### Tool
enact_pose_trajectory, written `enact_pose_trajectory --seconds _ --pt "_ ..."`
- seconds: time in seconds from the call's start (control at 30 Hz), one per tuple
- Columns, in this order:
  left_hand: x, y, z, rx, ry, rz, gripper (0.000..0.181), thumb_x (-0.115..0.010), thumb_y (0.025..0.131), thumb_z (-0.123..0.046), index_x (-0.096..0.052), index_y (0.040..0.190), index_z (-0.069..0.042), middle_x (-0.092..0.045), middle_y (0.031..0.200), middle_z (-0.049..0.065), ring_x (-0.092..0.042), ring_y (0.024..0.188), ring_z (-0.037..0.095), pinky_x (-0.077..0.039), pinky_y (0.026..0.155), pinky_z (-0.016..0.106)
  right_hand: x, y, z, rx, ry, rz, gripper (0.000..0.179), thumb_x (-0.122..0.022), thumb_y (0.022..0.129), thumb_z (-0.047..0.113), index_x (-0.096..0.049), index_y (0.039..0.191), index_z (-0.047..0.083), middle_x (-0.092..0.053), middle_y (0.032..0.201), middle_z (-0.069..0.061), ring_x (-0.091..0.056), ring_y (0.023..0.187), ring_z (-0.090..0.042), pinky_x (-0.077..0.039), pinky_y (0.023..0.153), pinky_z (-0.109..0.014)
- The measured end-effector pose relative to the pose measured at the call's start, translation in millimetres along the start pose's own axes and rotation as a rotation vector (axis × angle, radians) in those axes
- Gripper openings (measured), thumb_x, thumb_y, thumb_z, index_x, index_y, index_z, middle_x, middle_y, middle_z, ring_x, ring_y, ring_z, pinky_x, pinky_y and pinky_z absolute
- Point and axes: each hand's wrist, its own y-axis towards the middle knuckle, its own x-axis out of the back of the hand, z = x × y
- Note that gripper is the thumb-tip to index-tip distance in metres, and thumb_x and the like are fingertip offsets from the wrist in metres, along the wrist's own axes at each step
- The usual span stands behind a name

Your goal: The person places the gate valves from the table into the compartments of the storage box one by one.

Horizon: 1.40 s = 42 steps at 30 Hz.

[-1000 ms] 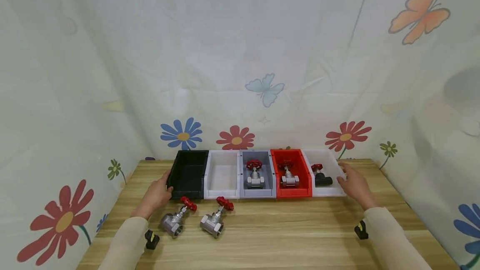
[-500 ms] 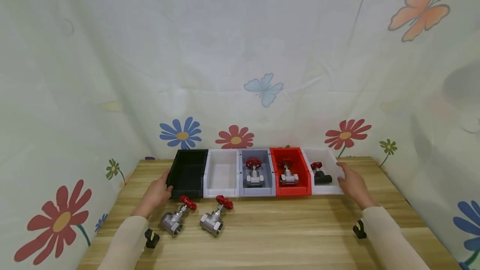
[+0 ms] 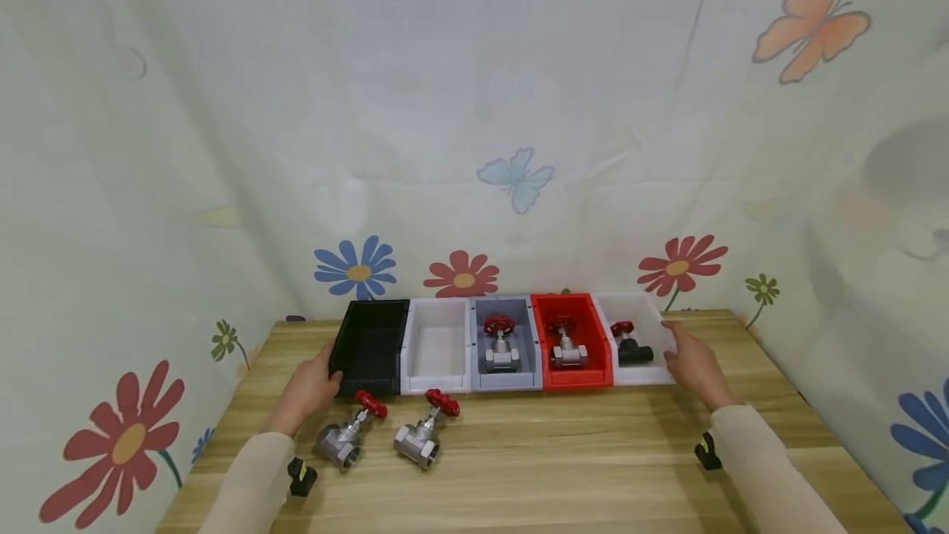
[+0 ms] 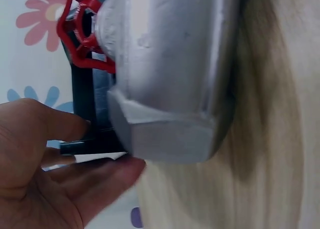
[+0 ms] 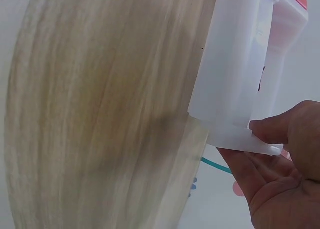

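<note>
Five-coloured bins stand side by side in a row. My left hand (image 3: 307,386) grips the outer wall of the black bin (image 3: 371,353) at the left end; in the left wrist view its thumb lies over the rim and its fingers are outside. At the right end, my right hand (image 3: 695,365) pinches the side wall of a white bin (image 5: 230,69), thumb on the rim, fingers beneath. A silver valve with a red handwheel (image 3: 341,443) lies near my left wrist, and fills much of the left wrist view. Beside it lies another silver valve (image 3: 418,442).
Between the end bins are a second white bin (image 3: 437,344), a grey bin (image 3: 482,381) and a red bin (image 3: 593,373). The grey and red ones each hold a silver valve; the right white bin holds a black-bodied valve (image 3: 633,353). A flowered curtain (image 3: 460,105) hangs behind the wooden table (image 3: 534,468).
</note>
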Motion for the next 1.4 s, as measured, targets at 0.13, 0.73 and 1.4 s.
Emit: enact_pose_trajectory --seconds 0.13,0.73,1.4 --pt "7.2 -5.1 -6.6 0.042 0.020 -0.003 0.064 -0.054 0.096 -0.017 -0.029 0.148 0.011 -0.049 0.133 0.040 -0.055 0.117 0.053 -0.045 0.095 0.061 -0.4 0.3 -0.1 0.006 0.004 -0.014 0.052 -0.057 0.086 -0.002 -0.044 0.136 -0.009 -0.059 0.112 -0.041 -0.060 0.096 -0.056 -0.046 0.081 -0.062" --pt "34.4 -35.8 -60.8 -0.129 0.055 -0.183 0.058 -0.058 0.097 -0.022 -0.039 0.148 0.000 -0.040 0.148 0.030 -0.047 0.127 0.051 -0.042 0.100 0.062 -3.0 -0.4 -1.2 -0.027 0.019 -0.002 0.051 -0.055 0.089 -0.001 -0.042 0.138 -0.007 -0.058 0.120 -0.040 -0.058 0.104 -0.055 -0.046 0.087 -0.063" --pt "18.9 -82.8 -116.4 -0.411 0.148 -0.122 0.062 -0.073 0.088 -0.028 -0.049 0.144 -0.018 -0.051 0.143 0.011 -0.058 0.123 0.028 -0.052 0.094 0.045 -2.2 -1.0 2.3 -0.031 0.044 -0.004 0.049 -0.055 0.089 -0.001 -0.042 0.136 -0.008 -0.058 0.118 -0.040 -0.060 0.100 -0.053 -0.048 0.081 -0.060"
